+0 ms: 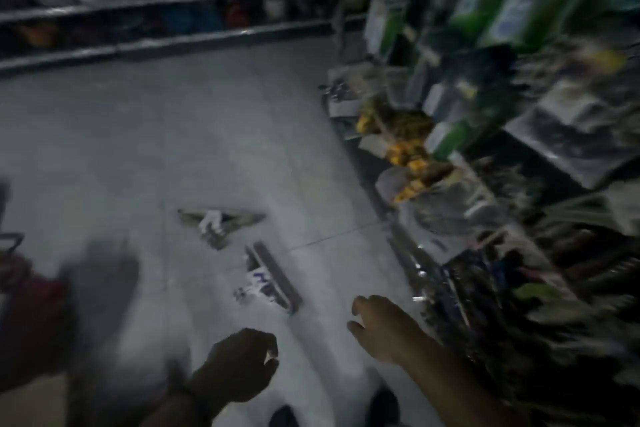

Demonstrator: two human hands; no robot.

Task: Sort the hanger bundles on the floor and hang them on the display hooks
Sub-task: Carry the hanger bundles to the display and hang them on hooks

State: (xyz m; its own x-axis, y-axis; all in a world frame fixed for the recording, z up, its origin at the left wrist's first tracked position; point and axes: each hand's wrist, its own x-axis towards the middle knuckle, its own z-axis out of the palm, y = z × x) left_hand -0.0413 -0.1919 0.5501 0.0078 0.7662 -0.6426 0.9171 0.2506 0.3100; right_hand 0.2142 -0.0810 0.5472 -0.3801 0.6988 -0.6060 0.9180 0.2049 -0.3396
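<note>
Empty left hand (239,366), empty right hand (379,326)

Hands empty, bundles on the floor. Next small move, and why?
Probably reach the right hand down to the nearer hanger bundle: it lies on the floor just ahead of that open, empty hand, while the greenish bundle lies farther off.

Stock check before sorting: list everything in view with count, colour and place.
green hanger bundle: one, green with white label, mid-floor
grey hanger bundle: one, grey with white label, floor near hands
floor: one, grey tiles
back shelves: one unit, dark, far wall
display rack: one, green and yellow goods, right
red object: one, red, left edge
left hand: one, loosely curled, empty, bottom centre
right hand: one, open, nearest the grey hanger bundle
</note>
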